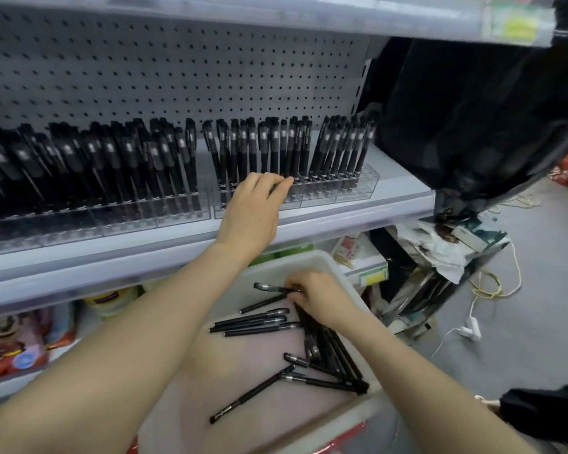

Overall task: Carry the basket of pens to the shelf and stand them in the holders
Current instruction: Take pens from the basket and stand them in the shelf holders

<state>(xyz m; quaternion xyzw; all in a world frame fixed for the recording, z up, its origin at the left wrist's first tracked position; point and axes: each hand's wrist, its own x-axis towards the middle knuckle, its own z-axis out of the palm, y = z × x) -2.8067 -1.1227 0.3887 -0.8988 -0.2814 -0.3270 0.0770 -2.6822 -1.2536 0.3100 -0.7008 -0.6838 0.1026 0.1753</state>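
- The basket (295,258) sits low in front of the person, just under the shelf (341,213) edge. This probably lets both hands work between it and the holders (341,186) above it without a step.
- Pens (253,322) lie loose on the basket floor. Some fan out on its right side, and one lies apart towards its near edge.
- The right hand (322,299) is down inside the basket at its far right, with its fingers curled round a bunch of pens. One capped end sticks out to the left of the knuckles. It is probably gathering a supply to pass upward.
- The left hand (253,208) reaches up past the basket to the holders, palm down, fingertips bent against the feet of the stood pens (276,145). I cannot tell whether it pinches a pen or only steadies the row, because the fingers cover the spot.
- The holders above the basket look nearly full. Only the front slots seem free, which is likely why the hand works there.
- Several things are hard to read:
  - The rows far left of the basket blur into a dark mass.
  - The clear holder walls make the slots hard to count.
  - A black sheet (473,126) up and right of the basket hides whatever lies behind it.
  - The goods (14,339) left of the basket are smeared.
  - The forearms cover part of the basket floor.
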